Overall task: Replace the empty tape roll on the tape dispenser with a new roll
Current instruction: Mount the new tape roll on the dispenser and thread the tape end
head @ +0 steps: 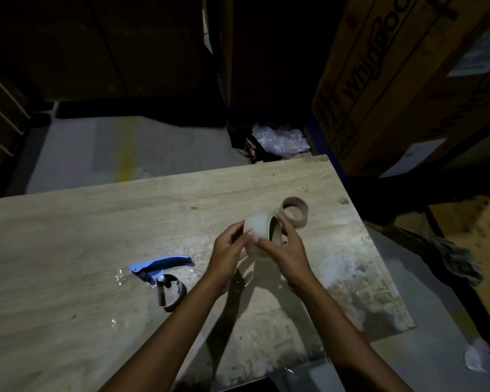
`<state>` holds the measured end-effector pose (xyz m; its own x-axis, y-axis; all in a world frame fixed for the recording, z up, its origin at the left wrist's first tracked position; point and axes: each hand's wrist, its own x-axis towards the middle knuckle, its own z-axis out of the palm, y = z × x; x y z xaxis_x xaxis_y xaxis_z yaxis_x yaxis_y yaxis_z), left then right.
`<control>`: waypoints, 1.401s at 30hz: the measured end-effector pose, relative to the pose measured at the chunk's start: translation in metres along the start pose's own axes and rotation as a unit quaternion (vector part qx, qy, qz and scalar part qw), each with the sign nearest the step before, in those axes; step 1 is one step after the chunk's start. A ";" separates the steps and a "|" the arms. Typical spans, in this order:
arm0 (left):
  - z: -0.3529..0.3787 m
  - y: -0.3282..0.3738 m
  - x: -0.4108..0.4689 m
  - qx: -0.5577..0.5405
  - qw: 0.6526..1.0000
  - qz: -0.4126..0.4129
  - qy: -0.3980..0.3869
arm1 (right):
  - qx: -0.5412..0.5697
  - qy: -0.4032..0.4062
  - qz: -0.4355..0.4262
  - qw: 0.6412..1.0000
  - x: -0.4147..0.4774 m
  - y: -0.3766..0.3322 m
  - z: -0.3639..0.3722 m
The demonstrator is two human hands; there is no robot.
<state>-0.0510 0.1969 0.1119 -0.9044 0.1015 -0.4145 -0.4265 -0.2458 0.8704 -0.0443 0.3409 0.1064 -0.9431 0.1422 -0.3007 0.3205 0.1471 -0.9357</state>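
Both my hands hold a full roll of clear tape [259, 226] above the middle of the wooden table [96, 222]. My left hand [228, 251] grips its left side, and my right hand [287, 250] pinches its outer face with thumb and fingers. Just behind the roll lies the empty brown cardboard core [294, 212], flat on the table. The blue-handled tape dispenser [160, 274] rests on its side at the left of my hands, its round holder bare.
A large printed cardboard box [393, 80] stands at the back right, with crumpled clear plastic [280, 140] beside it. Bits of clear tape [120, 275] stick to the table near the dispenser. The table's right edge drops to the floor.
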 end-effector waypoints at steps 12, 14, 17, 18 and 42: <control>-0.034 0.042 -0.075 0.294 0.890 0.289 0.195 | 0.394 -0.172 0.071 0.900 -0.048 -0.054 0.089; -0.035 0.041 -0.083 0.386 0.836 0.319 0.225 | 0.429 -0.176 0.081 0.882 -0.054 -0.057 0.100; -0.037 0.043 -0.092 0.471 0.782 0.324 0.247 | 0.457 -0.179 0.106 0.865 -0.059 -0.056 0.114; -0.039 0.043 -0.094 0.491 0.770 0.323 0.248 | 0.459 -0.185 0.113 0.861 -0.062 -0.055 0.119; -0.128 0.063 -0.103 -0.053 0.986 0.158 -0.022 | -0.001 -0.100 -0.214 0.972 -0.083 -0.077 0.134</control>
<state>0.0171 0.0477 0.1750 -0.9926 0.0440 -0.1129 -0.1212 -0.3713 0.9206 -0.0028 0.1866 0.1784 -0.9884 -0.1254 0.0862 -0.1051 0.1530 -0.9826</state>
